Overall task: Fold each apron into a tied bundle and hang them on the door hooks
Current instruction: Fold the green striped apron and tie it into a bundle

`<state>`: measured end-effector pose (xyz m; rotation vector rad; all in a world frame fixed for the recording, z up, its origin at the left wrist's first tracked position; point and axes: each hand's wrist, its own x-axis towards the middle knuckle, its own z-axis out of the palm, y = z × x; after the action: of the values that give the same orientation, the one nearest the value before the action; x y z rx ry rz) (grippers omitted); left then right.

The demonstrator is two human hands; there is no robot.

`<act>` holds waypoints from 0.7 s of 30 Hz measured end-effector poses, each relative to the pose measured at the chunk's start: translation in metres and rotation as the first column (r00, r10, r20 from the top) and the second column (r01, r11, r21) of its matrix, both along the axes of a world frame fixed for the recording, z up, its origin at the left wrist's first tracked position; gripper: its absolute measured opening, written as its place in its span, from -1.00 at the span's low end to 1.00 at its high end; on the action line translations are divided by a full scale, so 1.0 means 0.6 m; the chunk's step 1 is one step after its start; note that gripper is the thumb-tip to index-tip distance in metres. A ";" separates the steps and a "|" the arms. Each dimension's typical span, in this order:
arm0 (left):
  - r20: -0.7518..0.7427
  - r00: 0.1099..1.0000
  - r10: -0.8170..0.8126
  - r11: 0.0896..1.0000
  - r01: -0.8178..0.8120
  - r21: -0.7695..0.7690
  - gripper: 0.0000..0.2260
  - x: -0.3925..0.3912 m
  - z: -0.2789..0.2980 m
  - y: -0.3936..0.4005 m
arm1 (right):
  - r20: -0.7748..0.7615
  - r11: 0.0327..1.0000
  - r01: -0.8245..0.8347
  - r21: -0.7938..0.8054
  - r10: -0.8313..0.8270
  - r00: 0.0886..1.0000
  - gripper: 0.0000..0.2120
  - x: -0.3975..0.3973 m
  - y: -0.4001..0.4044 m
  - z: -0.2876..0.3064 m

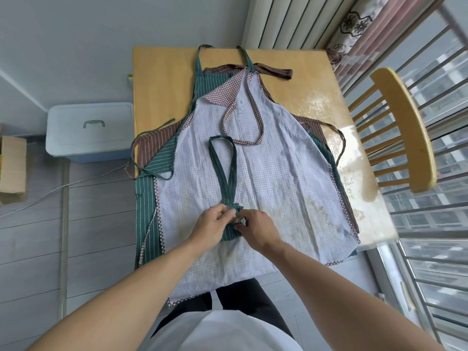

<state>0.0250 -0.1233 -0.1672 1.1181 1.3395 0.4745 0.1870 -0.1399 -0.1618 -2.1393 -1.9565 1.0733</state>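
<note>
A small folded bundle of green striped apron (231, 230) lies on top of a pale checked apron (266, 178) spread flat on the wooden table (164, 79). My left hand (211, 224) and my right hand (257, 228) both pinch the bundle's thin green tie at its top. The bundle's neck loop (222, 168) stretches away from me across the checked apron. Under the checked apron lie another green striped apron (162, 158) and a brown striped apron (157, 140), with only their edges and straps showing.
A wooden chair (402, 127) stands at the table's right side by a barred window (443, 224). On the floor to the left sit a lidded plastic box (88, 130) and a cardboard box (12, 168). A cable (63, 186) runs across the floor.
</note>
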 end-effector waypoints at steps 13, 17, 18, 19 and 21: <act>-0.256 0.967 -0.008 0.957 0.081 0.280 -0.91 -0.028 -0.023 -0.024 | 0.104 0.995 0.074 -0.060 -0.067 0.992 -0.75 0.000 0.000 0.006; -0.441 0.888 -0.133 0.926 0.270 0.265 -0.81 -0.037 -0.025 -0.029 | 0.144 0.998 0.054 0.035 -0.059 0.988 -0.75 0.001 -0.001 0.006; -0.449 0.880 -0.156 0.926 0.288 0.243 -0.78 -0.039 -0.023 -0.029 | 0.151 0.998 0.045 0.050 -0.052 0.987 -0.75 0.000 -0.002 0.005; -0.453 0.874 -0.174 0.930 0.298 0.218 -0.78 -0.039 -0.022 -0.027 | 0.165 0.998 0.028 0.063 -0.038 0.986 -0.75 -0.003 -0.003 0.003; -0.468 0.859 -0.210 0.930 0.322 0.174 -0.82 -0.039 -0.017 -0.020 | 0.187 0.998 0.006 0.064 -0.018 0.982 -0.75 -0.006 -0.005 -0.001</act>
<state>0.0014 -0.1352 -0.1775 1.6712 1.5073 0.1831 0.1833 -0.1426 -0.1624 -2.2899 -2.0208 0.8221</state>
